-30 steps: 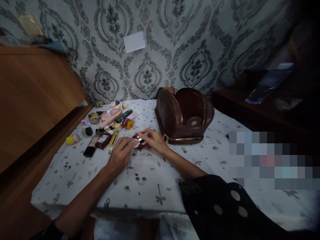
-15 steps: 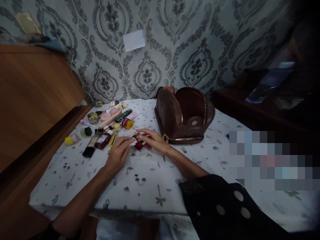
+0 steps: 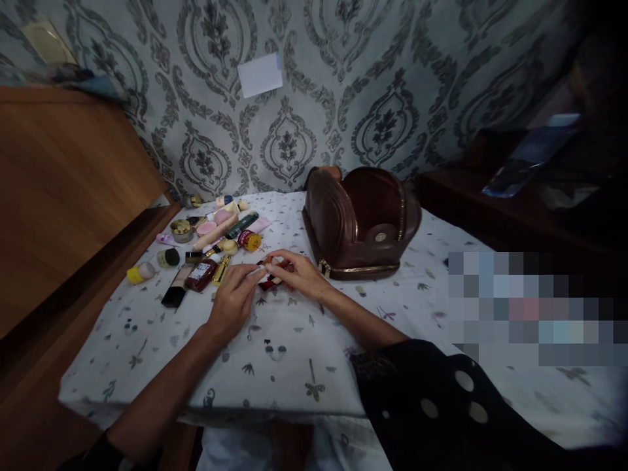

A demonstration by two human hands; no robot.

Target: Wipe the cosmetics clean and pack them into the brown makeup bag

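Note:
Both hands meet at a small dark red item on the patterned cloth. My left hand reaches it from the left, its fingers bent and closed at the tips on something too small to make out. My right hand comes from the right, fingers curled over the red item and partly hiding it. Just left of my left hand lie a gold tube, a dark red bottle with a label and a black-capped bottle. Above the hands lies a red jar with a yellow lid.
An open brown bag stands behind and right of my right hand. More cosmetics, including a gold-lidded jar and a yellow-capped container, lie at the left. A wooden panel borders the table's left side.
The fingers of both hands have drawn closer together over the red item, and less of it shows. The view has shifted slightly.

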